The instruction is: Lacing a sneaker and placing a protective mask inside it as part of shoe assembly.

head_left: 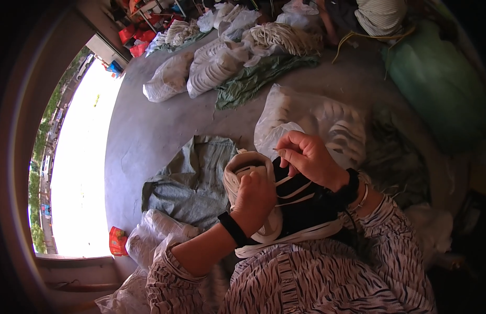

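A pale beige shoe (232, 180) rests over my lap, its opening turned away from me and its rounded toe toward me. My left hand (255, 199) is closed on the shoe's upper, around the tongue area, and its fingertips are partly hidden. To the right of the opening, my right hand (311, 159) is raised with thumb and forefinger pinched together. A tiny tip shows at that pinch, too small to name. White laces (295, 196) lie across the dark cloth on my lap, beside the shoe. A thicker bundle of pale laces (300, 234) lies close to my body.
Ahead on the floor is a clear plastic bag (316, 118) of pale curved pieces. Green-grey sacking (193, 167) lies left of the shoe. Farther off are more filled bags (217, 63) and a cord bundle (279, 37). A large green sack (437, 78) stands right; a bright doorway opens left.
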Demonstrator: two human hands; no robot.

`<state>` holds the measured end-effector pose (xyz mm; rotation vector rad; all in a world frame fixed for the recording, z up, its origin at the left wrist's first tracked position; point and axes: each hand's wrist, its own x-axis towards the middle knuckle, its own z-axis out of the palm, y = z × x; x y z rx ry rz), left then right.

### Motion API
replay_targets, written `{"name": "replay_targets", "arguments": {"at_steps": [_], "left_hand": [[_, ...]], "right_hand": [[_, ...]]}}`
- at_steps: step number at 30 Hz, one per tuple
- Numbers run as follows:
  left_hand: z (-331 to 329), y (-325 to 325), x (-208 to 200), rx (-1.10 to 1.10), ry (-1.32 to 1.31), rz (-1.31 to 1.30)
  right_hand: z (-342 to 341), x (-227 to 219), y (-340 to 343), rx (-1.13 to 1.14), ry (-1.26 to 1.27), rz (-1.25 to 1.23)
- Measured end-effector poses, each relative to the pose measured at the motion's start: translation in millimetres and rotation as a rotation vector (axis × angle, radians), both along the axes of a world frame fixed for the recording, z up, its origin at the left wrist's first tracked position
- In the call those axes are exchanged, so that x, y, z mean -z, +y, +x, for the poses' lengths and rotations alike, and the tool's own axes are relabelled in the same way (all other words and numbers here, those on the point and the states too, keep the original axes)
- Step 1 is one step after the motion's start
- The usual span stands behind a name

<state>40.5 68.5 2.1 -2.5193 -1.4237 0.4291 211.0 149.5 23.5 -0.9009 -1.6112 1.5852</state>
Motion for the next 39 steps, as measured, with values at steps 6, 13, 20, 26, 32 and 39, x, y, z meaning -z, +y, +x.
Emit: {"name": "replay_targets", "arguments": {"at_steps": [6, 13, 20, 26, 32, 39], "left_hand": [[-29.5, -0.3, -18.0, 0.059, -0.521, -0.04], [-20.2, -2.9, -16.6, 0.11, -0.238, -0.021], [-21.6, 1.3, -4.2, 0.056, -0.185, 0.055], [-23.7, -11.8, -15.2, 0.019, -0.747, -0.126], [-19.0, -20.7, 0.8, -0.001, -0.803, -0.103], [17.6, -69.5, -28.6, 0.234, -1.199, -0.713]], "right_hand": [[15.7, 19.0, 8.0, 0.067, -0.036, -0.169], [-1.1, 15.4, 3.1, -0.036, -0.039, -0.039], [-2.0, 15.2, 0.3, 0.018, -0.042, 0.077], [-20.0, 21.8, -9.5, -0.003, -0.212, 0.281], [-28.1, 41.6, -14.5, -0.064, -0.37, 0.671], [-35.5, 44.0, -14.3, -0.171, -0.37, 0.641]]}}
